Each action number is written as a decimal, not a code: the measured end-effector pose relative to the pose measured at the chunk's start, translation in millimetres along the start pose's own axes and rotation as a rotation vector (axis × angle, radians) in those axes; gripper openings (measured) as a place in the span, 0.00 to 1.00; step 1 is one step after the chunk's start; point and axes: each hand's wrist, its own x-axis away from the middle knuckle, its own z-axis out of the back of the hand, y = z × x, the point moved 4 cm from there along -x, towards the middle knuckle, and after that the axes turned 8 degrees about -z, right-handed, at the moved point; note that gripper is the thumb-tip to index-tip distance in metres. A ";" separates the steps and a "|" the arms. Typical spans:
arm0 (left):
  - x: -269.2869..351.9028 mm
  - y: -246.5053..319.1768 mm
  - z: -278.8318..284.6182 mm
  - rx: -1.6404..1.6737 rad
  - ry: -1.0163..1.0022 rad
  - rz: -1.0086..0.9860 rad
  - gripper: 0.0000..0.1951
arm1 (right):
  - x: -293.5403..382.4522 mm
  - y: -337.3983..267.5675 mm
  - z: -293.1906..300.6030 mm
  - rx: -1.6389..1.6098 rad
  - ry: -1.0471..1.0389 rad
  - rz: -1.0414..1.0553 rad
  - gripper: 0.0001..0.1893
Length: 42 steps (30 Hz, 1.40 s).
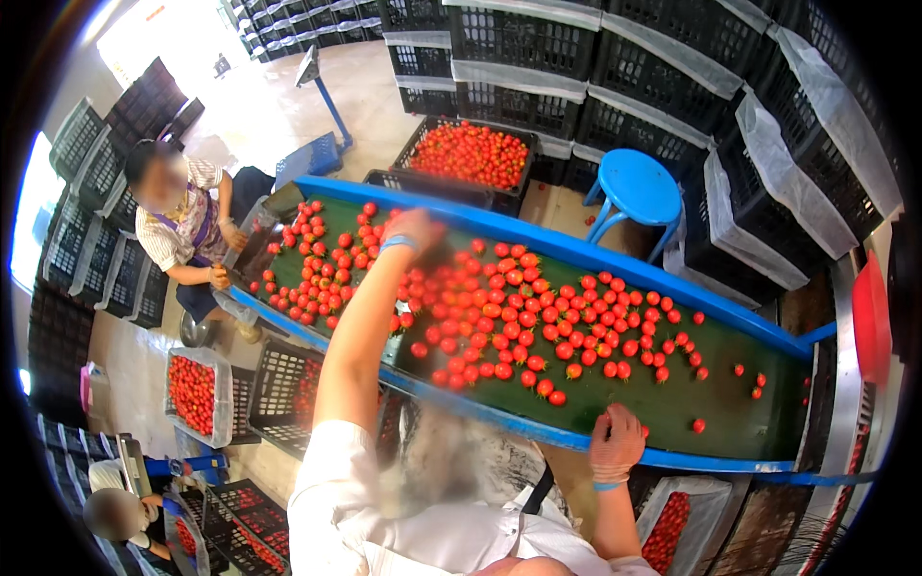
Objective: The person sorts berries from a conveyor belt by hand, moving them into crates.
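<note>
Cherry tomatoes [547, 317] lie spread over a green sorting belt [691, 392] framed by blue metal side rails. My left hand [414, 232], blurred and with a blue band at its wrist, reaches across the belt towards the far rail [490, 216]. Tomatoes lie around it; whether any is in its fingers is hidden. My right hand [617, 445] wears a thin gloved covering with a blue wrist band. It rests over the near rail [533, 426] with fingers curled, a tomato [643, 432] showing beside it. Its grip is not clear.
A co-worker [189, 216] sits at the belt's left end; another person [122, 511] is at lower left. Behind the belt stand a tomato-filled crate [468, 155], a blue stool [638, 186] and stacked black crates [522, 43]. A lined crate [666, 533] sits below my right arm.
</note>
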 end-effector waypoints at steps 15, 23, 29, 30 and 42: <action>79.7 -35.1 35.3 -0.148 -0.122 -0.161 0.18 | -3.6 19.2 9.0 0.015 0.025 0.050 0.11; 193.7 -115.7 34.0 0.406 -0.244 0.046 0.19 | -5.4 31.7 14.6 -0.001 0.026 0.069 0.11; 140.4 -14.0 -58.4 1.568 -0.204 0.443 0.06 | -6.9 43.2 21.0 -0.023 0.059 0.071 0.11; 112.6 4.4 -42.6 1.629 -0.182 0.296 0.08 | -7.2 45.6 21.2 -0.018 0.064 0.059 0.11; 47.1 102.5 -88.8 -0.475 -0.276 -0.474 0.15 | -2.1 74.4 27.9 0.007 0.034 0.007 0.10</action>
